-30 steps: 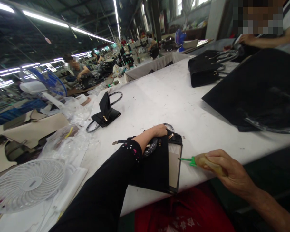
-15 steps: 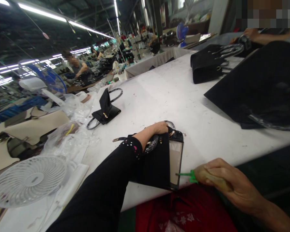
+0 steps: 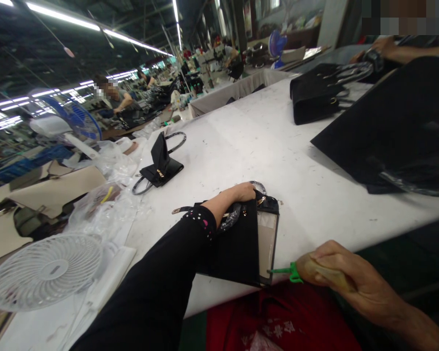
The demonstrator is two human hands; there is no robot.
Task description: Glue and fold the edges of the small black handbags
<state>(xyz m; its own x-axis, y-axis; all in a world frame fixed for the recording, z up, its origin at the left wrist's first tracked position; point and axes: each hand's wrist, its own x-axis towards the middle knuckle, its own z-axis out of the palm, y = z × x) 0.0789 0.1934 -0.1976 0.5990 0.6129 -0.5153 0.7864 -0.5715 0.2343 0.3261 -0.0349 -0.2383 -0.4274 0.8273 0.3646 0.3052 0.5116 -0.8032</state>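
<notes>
A black handbag (image 3: 230, 258) lies at the near edge of the white table, its open side showing a beige inner panel (image 3: 266, 243). My left hand (image 3: 244, 192) is closed on the bag's top part, beside its plastic-wrapped handle (image 3: 231, 218); the fingertips are hidden. In my right hand (image 3: 338, 265) is a yellowish squeeze bottle (image 3: 310, 269) with a green nozzle (image 3: 289, 270), the fingers wrapped round it. The nozzle tip is at the lower part of the beige panel, by its dark edge; whether it touches I cannot tell.
A small black bag (image 3: 161, 163) stands farther back on the white table (image 3: 234, 146). Larger black bags (image 3: 395, 131) lie to the right, near a co-worker's hand (image 3: 386, 48). On the left are a white fan (image 3: 51, 270), clear plastic (image 3: 106, 204) and beige pieces (image 3: 66, 187).
The nozzle tip has shifted slightly down along the beige panel, with the bottle in my right hand. My left hand stays on the handbag.
</notes>
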